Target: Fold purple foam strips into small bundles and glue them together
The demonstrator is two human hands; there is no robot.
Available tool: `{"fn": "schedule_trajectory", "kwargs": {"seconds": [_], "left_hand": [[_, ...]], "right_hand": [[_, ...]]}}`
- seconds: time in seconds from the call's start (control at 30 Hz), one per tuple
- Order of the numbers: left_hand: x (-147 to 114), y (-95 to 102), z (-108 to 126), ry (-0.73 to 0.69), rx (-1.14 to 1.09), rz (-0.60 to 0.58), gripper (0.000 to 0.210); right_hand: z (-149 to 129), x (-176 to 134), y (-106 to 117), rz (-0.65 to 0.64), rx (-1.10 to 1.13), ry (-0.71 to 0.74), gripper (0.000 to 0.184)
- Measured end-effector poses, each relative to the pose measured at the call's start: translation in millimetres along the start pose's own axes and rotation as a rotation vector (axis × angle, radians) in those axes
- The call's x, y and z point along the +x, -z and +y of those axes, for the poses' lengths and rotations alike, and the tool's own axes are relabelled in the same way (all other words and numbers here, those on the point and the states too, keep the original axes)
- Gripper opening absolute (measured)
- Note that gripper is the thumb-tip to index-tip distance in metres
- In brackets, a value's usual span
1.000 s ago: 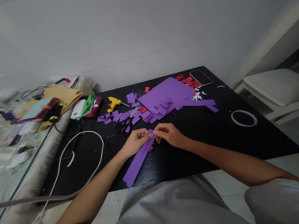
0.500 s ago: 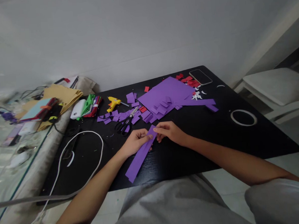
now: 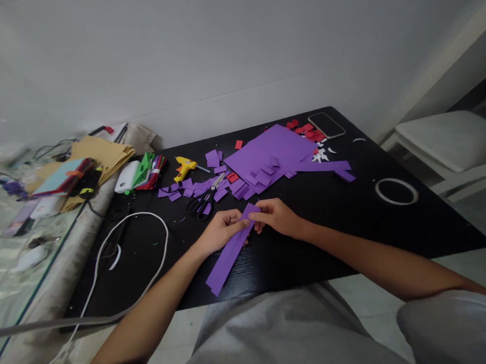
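Near the table's front edge, purple paper strips [image 3: 227,260] lie one over another, slanting from lower left to upper right. My left hand [image 3: 223,229] pinches them from the left, thumb on top. From the right, my right hand [image 3: 276,217] grips their upper end between thumb and fingers. Some of my fingertips are hidden behind the paper. Just beyond my left hand, black-handled scissors [image 3: 205,200] rest among small cut purple pieces [image 3: 189,187]. Farther back lies a large purple sheet [image 3: 266,150] with curled pieces on it.
A yellow glue gun [image 3: 184,168] lies at the back left, beside bundled green and red sheets [image 3: 148,172]. A white cable [image 3: 164,248] loops over the table's left side. A phone [image 3: 326,125] and red scraps [image 3: 301,129] are at the back right, with a white ring [image 3: 412,193] nearer.
The strips have shifted slightly to the right and their lower ends have moved a little. Both hands keep their grip in nearly the same place.
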State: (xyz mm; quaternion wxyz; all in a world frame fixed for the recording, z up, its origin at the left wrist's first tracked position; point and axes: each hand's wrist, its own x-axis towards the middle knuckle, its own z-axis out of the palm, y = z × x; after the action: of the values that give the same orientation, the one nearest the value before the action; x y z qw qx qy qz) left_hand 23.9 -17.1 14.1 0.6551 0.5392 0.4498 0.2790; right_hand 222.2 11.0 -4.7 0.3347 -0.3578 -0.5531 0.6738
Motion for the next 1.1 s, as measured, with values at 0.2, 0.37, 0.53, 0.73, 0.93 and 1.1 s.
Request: {"fn": "schedule_trajectory", "kwargs": {"seconds": [0.2,0.37,0.53,0.73,0.93,1.1], "left_hand": [[-1,1.3,2,0.038,-0.046,0.020,0.035],[0,1.6,1,0.037,-0.039,0.018,0.035],[1,1.8,1,0.022,-0.013,0.024,0.032],[1,1.6,3,0.017,0.002,0.016,0.032],[1,1.7,3,-0.005,0.031,0.049,0.032],[1,1.9,1,-0.016,0.064,0.021,0.030]], "right_hand": [[-7,4,11,0.145,0.028,0.041,0.028],[-5,4,10,0.142,0.107,-0.029,0.031],[3,0,-2,0.035,0.136,-0.112,0.036],[2,1,-3,0.072,0.148,-0.105,0.030],[-3,6,7,0.169,0.215,-0.031,0.026],[2,2,0,0.087,0.225,-0.105,0.031]]}}
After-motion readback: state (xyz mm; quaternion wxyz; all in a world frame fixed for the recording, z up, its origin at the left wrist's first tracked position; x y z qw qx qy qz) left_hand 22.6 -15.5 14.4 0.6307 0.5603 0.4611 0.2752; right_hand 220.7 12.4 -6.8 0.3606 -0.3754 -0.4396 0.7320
